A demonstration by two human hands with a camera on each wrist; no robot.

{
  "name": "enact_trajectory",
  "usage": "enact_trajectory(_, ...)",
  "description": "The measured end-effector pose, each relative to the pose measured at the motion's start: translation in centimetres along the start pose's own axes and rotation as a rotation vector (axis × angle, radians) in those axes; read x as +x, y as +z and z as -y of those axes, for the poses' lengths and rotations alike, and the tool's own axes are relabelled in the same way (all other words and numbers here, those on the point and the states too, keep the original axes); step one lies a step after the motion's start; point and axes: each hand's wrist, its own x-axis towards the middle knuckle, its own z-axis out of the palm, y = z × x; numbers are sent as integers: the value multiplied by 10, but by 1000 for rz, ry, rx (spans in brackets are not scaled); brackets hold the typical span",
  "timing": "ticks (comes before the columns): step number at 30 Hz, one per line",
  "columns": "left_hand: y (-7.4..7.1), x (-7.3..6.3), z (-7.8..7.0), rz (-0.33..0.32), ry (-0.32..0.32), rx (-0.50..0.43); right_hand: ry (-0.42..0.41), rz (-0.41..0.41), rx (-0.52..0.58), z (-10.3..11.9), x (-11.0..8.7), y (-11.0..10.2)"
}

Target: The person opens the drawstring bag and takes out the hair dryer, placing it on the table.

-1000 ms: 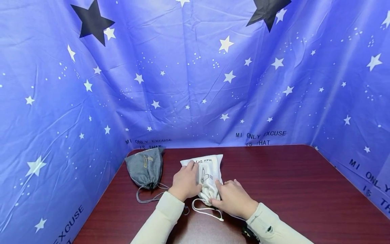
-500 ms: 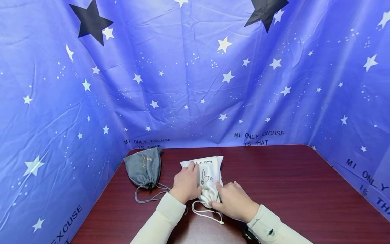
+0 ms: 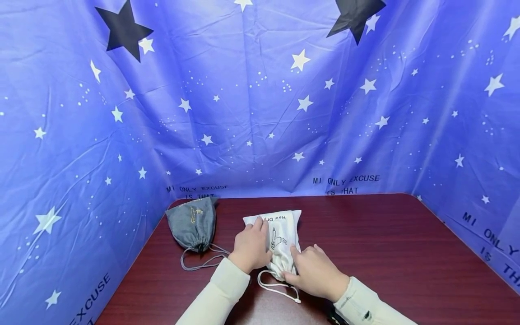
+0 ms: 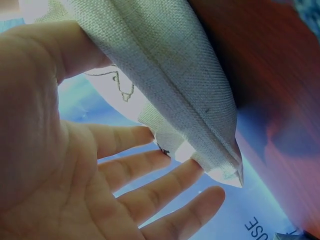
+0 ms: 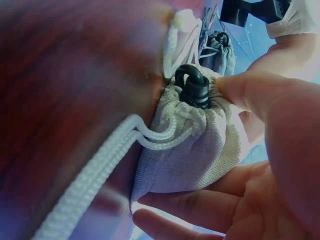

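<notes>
A white drawstring bag (image 3: 286, 232), printed with a hair dryer drawing and "Hair Dry…" lettering, lies on the table. Along its left side, my left hand (image 3: 249, 247) touches the cloth; the left wrist view shows those fingers spread and straight, tips at the bag's edge (image 4: 175, 75). My right hand (image 3: 318, 273) is at the near right corner. In the right wrist view its thumb touches the gathered neck beside a black cord lock (image 5: 195, 92), while straight fingers lie along the bag's side. White cords (image 3: 280, 289) trail from the neck toward me.
A grey drawstring bag (image 3: 192, 228) with a gold hair dryer print lies at the left, its grey cords (image 3: 199, 266) looped toward me. The dark red table (image 3: 386, 243) is enclosed by a blue star-printed curtain (image 3: 248, 113).
The white bag has slid slightly toward me and to the right, both hands moving along with it. The grey bag stays where it was.
</notes>
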Motion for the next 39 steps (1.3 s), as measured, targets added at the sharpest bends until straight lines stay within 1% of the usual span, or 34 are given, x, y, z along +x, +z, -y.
enact_trajectory(3, 1, 1, -1, -1, -2, 0, 7, 2, -9, -1, 0, -1)
enact_trajectory(8, 1, 1, -3, 12, -30, -18, 18, 21, -13, -1, 0, -8)
enact_trajectory(10, -1, 0, -4, 9, -36, -23, 15, 25, -1, -1, 0, -13)
enact_trajectory(13, -5, -1, -4, -17, -33, -33, 18, 30, 29, -2, 0, -21)
enact_trajectory(17, -13, -2, -5, -32, -33, -43, 38, 49, 62, -4, 1, -28)
enact_trajectory(18, -15, -2, -5, -29, -34, -49, 48, 57, 67, -5, 1, -29)
enact_trajectory(22, -25, -6, -8, 22, -32, -98, 104, 80, 102, -4, 0, -32)
enact_trajectory(25, -32, -10, -11, 77, 4, -124, 122, 81, 113, -3, -1, -33)
enact_trajectory(29, -39, -15, -16, 141, 80, -132, 109, 80, 103, -3, -1, -32)
enact_trajectory(32, -41, -19, -20, 167, 127, -136, 106, 81, 104, -3, -1, -30)
enact_trajectory(35, -41, -21, -23, 162, 162, -121, 97, 82, 115, -4, -1, -28)
enact_trajectory(39, -39, -24, -28, 133, 177, -90, 70, 85, 144, -4, -2, -27)
